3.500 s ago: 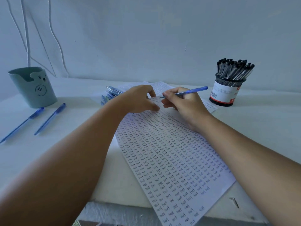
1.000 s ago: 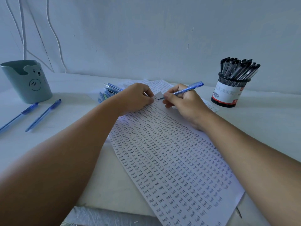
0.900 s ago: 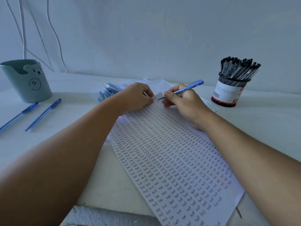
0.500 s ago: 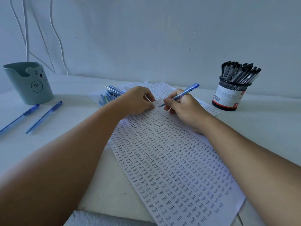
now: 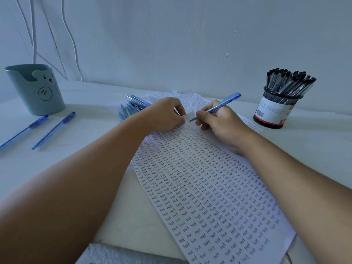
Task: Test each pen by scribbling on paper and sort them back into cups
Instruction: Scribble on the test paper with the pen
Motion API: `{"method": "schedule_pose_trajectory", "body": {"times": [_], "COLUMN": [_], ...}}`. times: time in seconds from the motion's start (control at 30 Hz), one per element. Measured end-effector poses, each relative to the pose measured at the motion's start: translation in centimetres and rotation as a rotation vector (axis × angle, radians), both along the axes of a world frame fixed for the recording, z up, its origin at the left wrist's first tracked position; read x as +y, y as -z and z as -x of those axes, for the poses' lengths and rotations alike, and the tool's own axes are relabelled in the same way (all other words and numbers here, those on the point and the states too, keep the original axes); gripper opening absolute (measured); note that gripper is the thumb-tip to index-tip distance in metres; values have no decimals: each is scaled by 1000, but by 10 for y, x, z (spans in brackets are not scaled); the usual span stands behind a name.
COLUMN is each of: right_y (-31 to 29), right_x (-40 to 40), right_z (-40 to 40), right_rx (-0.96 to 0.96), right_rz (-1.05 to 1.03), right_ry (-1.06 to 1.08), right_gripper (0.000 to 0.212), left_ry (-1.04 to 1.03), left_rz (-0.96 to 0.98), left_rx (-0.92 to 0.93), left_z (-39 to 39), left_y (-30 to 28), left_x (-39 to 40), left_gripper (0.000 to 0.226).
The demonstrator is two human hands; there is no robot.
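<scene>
With right-hand fingers pinching the blue pen, tip on the paper at its far corner, that corner pinched by the left hand, test scribbling is underway. Next, a readable mark must be judged, then the pen sorted into the teal cup or mesh cup.

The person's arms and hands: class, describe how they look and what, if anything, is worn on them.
Both forearms are bare as far as the frame shows: no sleeves, watch or bracelets. The left hand and right hand wear no gloves, and no rings show. The visible fingernails look short and unpainted.
</scene>
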State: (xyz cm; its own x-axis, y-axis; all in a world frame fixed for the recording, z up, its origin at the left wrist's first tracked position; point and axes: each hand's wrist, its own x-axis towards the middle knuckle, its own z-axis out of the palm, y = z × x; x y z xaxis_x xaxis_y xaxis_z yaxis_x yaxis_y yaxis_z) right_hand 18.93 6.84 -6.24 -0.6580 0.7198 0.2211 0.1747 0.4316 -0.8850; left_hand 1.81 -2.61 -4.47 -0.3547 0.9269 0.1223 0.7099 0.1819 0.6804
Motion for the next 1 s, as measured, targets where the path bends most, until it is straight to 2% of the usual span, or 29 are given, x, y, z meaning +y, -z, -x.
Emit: {"method": "schedule_pose_trajectory", "body": {"times": [1.0], "right_y": [0], "right_x": [-3], "right_z": [2], "right_rx": [-100], "right_rz": [-50], "right_ry": [32], "right_gripper": [13], "left_ry": [6], "left_rz": [14], "left_rx": [8], "left_z": [0], "left_y": [1], "left_x": [0], "left_gripper": [10]}}
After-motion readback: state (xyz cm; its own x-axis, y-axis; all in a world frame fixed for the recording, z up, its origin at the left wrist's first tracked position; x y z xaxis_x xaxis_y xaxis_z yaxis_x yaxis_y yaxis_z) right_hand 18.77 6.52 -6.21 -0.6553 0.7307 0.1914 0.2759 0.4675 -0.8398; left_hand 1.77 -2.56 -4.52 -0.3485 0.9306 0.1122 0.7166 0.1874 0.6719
